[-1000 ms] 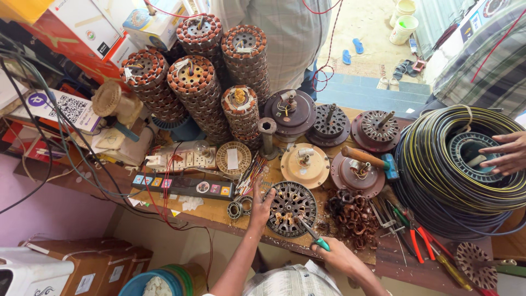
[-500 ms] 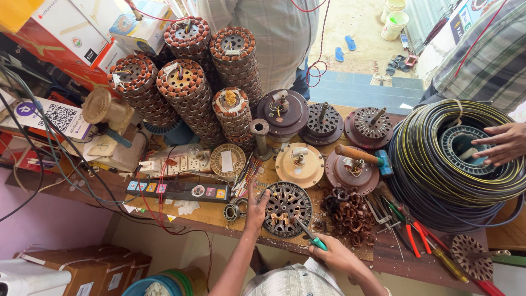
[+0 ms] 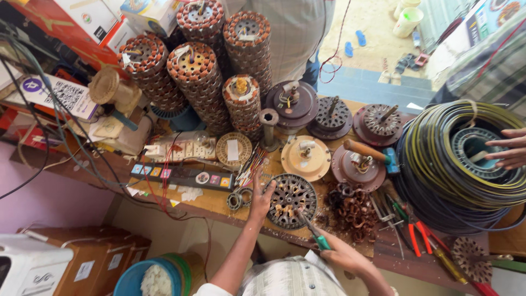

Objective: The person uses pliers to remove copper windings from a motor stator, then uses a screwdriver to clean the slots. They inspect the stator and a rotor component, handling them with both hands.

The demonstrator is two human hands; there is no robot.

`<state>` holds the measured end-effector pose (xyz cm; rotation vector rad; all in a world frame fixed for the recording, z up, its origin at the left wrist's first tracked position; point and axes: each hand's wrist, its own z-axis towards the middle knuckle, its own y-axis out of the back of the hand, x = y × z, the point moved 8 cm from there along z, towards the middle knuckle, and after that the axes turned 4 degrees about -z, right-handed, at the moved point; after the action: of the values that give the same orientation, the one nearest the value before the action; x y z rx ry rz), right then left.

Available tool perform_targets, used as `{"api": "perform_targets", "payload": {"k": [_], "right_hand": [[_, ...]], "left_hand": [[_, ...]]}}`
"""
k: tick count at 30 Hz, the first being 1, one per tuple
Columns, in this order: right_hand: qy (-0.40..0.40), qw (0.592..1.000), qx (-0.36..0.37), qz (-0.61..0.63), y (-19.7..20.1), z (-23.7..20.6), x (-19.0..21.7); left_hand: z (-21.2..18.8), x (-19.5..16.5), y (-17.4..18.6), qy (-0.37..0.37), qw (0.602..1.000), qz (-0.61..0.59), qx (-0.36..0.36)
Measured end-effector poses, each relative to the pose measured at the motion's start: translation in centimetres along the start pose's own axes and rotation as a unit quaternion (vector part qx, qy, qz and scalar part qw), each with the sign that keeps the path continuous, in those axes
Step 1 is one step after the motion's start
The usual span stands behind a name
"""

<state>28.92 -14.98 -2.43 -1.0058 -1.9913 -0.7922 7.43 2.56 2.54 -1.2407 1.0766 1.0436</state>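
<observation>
Our left hand (image 3: 261, 196) lies open, fingers spread on the round slotted metal core (image 3: 291, 200); our right hand (image 3: 342, 256) grips green-handled pliers (image 3: 313, 233) on the wooden table (image 3: 208, 200).

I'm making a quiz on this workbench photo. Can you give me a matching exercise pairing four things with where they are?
Things:
1. round stator core
2. green-handled tool
3. wire coil
4. stator stacks

Places:
A. far side of the bench
B. in the right hand
C. under another person's hand
D. steadied by the left hand

Pairs: 1-D, 2-B, 3-C, 4-A
</observation>
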Motion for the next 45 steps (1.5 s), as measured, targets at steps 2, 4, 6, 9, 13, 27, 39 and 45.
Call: {"api": "perform_targets", "payload": {"k": [2,4,6,9,13,27,39,45], "right_hand": [[-0.096,0.994,0.045,-0.017,0.7,-1.2,-1.9],[0.128,0.978,0.035,-0.163,2.9,-4.1,2.3],[0.007,0.99,-0.132,-0.057,10.5,-9.5,3.0],[-0.075,0.932,-0.319,-0.154,19.1,-16.1,6.5],[-0.137,0.856,-0.4,-0.296,18.7,-16.0,9.6],[-0.072,0.966,-0.184,-0.166,8.2,-6.1,-2.9],[-0.21,0.959,-0.186,-0.034,4.4,-6.5,-3.6],[0.11,0.942,-0.248,-0.196,4.7,-7.0,3.8]], "left_hand": [[-0.3,-0.6,-0.2,-0.048,0.998,-0.014,0.025],[-1.0,0.2,0.5,0.017,1.0,0.014,0.003],[-0.6,1.2,0.6,0.067,0.997,0.024,-0.007],[-0.6,1.3,0.6,0.114,0.993,0.025,-0.017],[-0.1,0.9,0.4,0.071,0.997,0.02,-0.009],[0.3,-0.4,-0.6,-0.003,0.999,-0.035,0.009],[-0.3,-0.4,-0.4,0.084,0.996,0.022,-0.008],[-0.9,0.6,0.6,0.041,0.991,0.13,-0.016]]}}
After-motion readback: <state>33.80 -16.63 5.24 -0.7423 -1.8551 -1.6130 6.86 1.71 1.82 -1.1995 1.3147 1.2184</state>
